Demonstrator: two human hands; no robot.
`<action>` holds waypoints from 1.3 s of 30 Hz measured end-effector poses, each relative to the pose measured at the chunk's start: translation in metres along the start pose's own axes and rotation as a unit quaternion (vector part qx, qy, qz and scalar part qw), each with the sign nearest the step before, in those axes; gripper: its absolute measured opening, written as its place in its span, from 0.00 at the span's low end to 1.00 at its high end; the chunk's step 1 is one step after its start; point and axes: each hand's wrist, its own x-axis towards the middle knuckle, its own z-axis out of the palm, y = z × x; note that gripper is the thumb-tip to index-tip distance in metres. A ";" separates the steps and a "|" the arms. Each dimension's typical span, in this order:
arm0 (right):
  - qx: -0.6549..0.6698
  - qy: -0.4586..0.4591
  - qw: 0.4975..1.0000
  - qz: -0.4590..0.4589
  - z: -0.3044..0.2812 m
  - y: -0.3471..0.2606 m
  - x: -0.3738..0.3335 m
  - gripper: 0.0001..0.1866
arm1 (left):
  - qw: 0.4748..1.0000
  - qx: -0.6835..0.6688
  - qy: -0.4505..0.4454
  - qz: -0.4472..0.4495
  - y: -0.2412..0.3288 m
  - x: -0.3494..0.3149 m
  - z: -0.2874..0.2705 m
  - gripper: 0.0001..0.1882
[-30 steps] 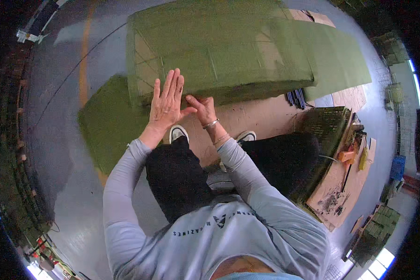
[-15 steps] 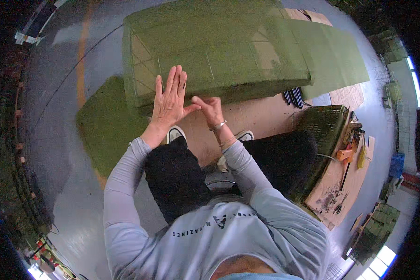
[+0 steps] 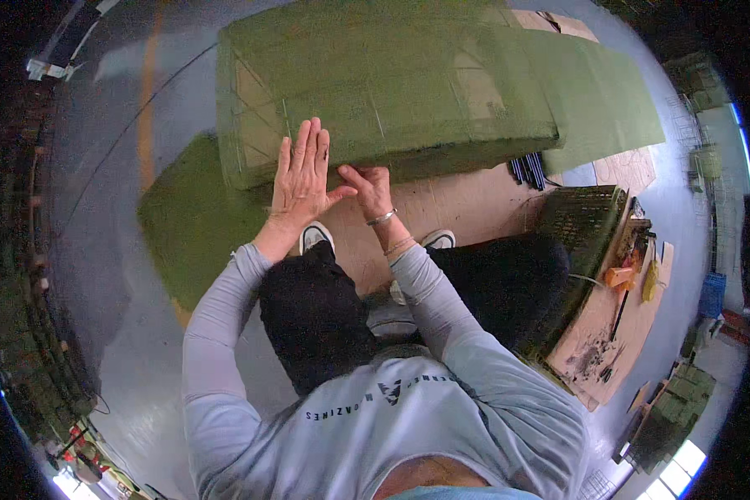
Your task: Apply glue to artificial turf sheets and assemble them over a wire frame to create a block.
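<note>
Flat against the near edge of a large green mesh-covered frame [image 3: 375, 75] is my left hand [image 3: 302, 179], its fingers stretched upward and its thumb pointing right. Nothing shows in its palm. Close to its thumb, just below the mesh edge, my right hand [image 3: 370, 190] has its fingers curled in and its thumb pointing left. Whatever those fingers may hold is hidden. A metal bangle [image 3: 382, 217] circles the right wrist. Beneath the frame's near side, a tan board [image 3: 467, 200] lies between my feet and the frame.
A loose green sheet [image 3: 183, 217] lies on the floor at left, another green sheet [image 3: 592, 96] at right. Black rods [image 3: 527, 171] lie beside the frame. At my right stand a dark green crate [image 3: 579, 221] and a board [image 3: 633, 333] bearing an orange-handled tool [image 3: 617, 277].
My right hand has shifted slightly left and up, its fingers more curled. The left hand stays almost in place, still flat.
</note>
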 end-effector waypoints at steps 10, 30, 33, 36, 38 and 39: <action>-0.089 -0.048 0.994 0.051 -0.027 0.005 0.003 0.09 | 0.998 0.019 -0.057 0.020 0.019 0.020 -0.009 0.57; -0.068 -0.046 0.995 0.048 -0.045 0.021 0.014 0.13 | 0.997 -0.062 -0.006 0.046 0.027 0.034 -0.004 0.56; -0.050 -0.053 0.997 -0.034 -0.060 0.025 0.013 0.13 | 0.997 -0.048 -0.014 0.056 0.034 0.038 0.000 0.55; -0.075 -0.065 0.995 0.020 -0.051 -0.004 0.007 0.10 | 0.998 -0.005 -0.025 0.054 0.024 0.028 -0.004 0.55; -0.166 -0.064 0.979 0.102 -0.053 -0.034 0.005 0.09 | 0.998 -0.009 -0.021 0.056 0.025 0.026 -0.010 0.55; -0.168 -0.062 0.978 0.103 -0.052 -0.033 0.004 0.09 | 0.998 0.007 -0.020 0.058 0.026 0.028 -0.012 0.55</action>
